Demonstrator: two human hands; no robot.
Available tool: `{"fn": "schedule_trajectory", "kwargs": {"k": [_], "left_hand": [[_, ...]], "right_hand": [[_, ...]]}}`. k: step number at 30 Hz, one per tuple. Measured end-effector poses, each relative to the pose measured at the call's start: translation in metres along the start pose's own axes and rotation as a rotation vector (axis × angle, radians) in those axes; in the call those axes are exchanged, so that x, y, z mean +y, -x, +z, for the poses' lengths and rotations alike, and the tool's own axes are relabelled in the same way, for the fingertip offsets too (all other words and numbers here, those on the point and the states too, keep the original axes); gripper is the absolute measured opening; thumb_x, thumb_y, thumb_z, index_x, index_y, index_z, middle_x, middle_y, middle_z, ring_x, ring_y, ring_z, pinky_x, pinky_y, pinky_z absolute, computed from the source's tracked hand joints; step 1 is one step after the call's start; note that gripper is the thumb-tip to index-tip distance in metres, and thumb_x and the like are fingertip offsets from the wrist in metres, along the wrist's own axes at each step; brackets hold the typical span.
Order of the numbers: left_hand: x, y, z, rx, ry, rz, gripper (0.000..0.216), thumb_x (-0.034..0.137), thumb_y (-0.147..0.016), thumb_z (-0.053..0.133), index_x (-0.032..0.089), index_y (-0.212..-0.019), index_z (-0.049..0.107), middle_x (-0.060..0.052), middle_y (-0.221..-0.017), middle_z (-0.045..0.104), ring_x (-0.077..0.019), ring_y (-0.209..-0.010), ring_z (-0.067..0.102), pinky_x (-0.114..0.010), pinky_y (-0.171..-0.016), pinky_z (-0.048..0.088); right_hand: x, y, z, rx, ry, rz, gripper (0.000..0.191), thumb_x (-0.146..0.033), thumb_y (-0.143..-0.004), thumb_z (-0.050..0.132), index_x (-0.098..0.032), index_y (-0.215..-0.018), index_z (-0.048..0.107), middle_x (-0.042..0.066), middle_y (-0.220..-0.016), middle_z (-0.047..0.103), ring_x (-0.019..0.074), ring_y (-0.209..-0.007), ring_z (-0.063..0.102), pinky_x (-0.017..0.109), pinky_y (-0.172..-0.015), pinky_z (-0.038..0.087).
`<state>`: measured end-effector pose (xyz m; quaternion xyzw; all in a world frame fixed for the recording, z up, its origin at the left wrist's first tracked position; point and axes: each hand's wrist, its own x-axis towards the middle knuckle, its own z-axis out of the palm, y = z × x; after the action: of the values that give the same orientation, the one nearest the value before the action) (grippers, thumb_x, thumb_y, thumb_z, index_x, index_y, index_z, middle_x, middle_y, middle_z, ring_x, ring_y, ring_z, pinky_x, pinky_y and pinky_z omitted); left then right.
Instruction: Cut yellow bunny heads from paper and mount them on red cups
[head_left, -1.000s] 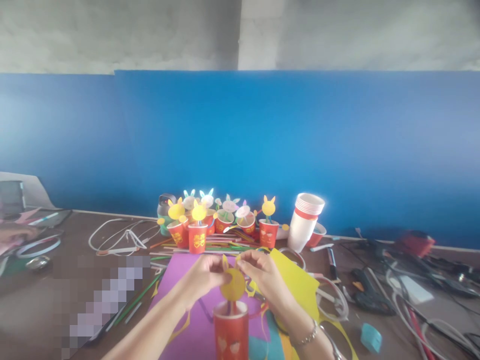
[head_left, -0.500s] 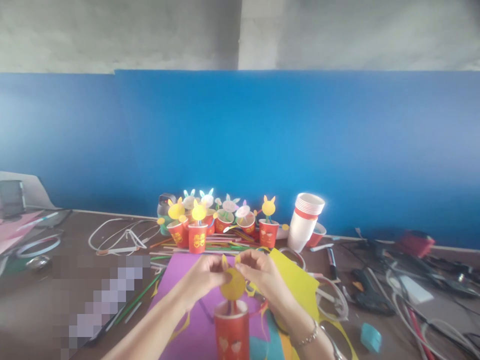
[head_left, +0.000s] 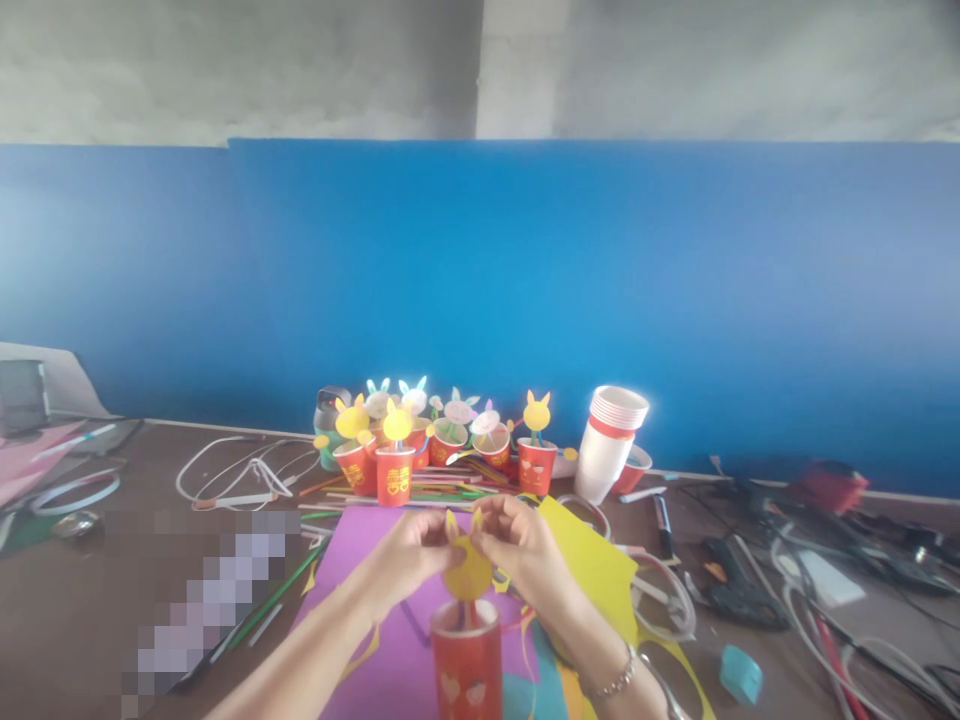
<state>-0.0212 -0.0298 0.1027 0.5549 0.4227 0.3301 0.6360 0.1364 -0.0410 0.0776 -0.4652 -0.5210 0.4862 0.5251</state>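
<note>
red cup [head_left: 466, 665] at the table's near edge, pale heart pattern | yellow disc [head_left: 466, 577] above it, yellow ears | purple sheet [head_left: 356, 535] and yellow sheet [head_left: 592, 565] beneath | far edge: red cups [head_left: 395, 475] with gold marks (toppers yellow, white, pale green) | cup stack [head_left: 611, 445] white, red band | table [head_left: 90, 620] dark brown | wall [head_left: 525, 300] blue

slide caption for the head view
Left hand and right hand pinch a yellow eared disc above a red cup on purple paper, decorated cups behind.
</note>
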Motion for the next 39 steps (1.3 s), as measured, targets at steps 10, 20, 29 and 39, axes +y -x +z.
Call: {"fn": "schedule_trajectory", "kwargs": {"k": [10, 20, 29, 39], "left_hand": [[0.000, -0.001, -0.003, -0.002, -0.021, 0.017, 0.017, 0.024, -0.058, 0.073, 0.014, -0.062, 0.059, 0.003, -0.059, 0.056, -0.0119, -0.060, 0.049, -0.024, -0.061, 0.036], [-0.002, -0.003, -0.009, 0.051, 0.001, 0.093, 0.037, 0.036, -0.065, 0.076, 0.015, -0.093, 0.065, -0.009, -0.098, 0.067, -0.0247, -0.098, 0.059, -0.034, -0.087, 0.042], [-0.022, -0.011, -0.013, -0.106, 0.244, -0.008, 0.079, 0.032, -0.053, 0.085, 0.021, -0.123, 0.049, -0.010, -0.109, 0.065, -0.0286, -0.106, 0.059, -0.040, -0.093, 0.040], [-0.055, -0.029, 0.002, -0.219, 0.219, 0.051, 0.062, 0.011, -0.047, 0.084, 0.018, -0.104, 0.059, -0.006, -0.094, 0.071, -0.0278, -0.091, 0.064, -0.037, -0.080, 0.046]], "right_hand": [[-0.004, 0.000, -0.005, -0.053, 0.326, -0.036, 0.015, -0.031, -0.072, 0.065, -0.017, -0.069, 0.065, 0.000, -0.064, 0.060, 0.0099, -0.052, 0.046, 0.022, -0.048, 0.036], [-0.005, -0.002, -0.011, 0.010, 0.276, -0.106, 0.026, -0.038, -0.073, 0.061, -0.016, -0.060, 0.057, -0.002, -0.057, 0.050, 0.0117, -0.056, 0.043, 0.024, -0.053, 0.035], [-0.010, -0.008, -0.031, 0.188, 0.057, -0.039, 0.033, -0.047, -0.067, 0.070, -0.014, -0.070, 0.066, 0.003, -0.066, 0.064, 0.0164, -0.063, 0.055, 0.027, -0.061, 0.041], [-0.025, -0.004, -0.032, 0.145, 0.098, -0.009, 0.035, -0.048, -0.070, 0.070, -0.014, -0.080, 0.072, 0.006, -0.078, 0.071, 0.0204, -0.075, 0.061, 0.028, -0.068, 0.044]]}}
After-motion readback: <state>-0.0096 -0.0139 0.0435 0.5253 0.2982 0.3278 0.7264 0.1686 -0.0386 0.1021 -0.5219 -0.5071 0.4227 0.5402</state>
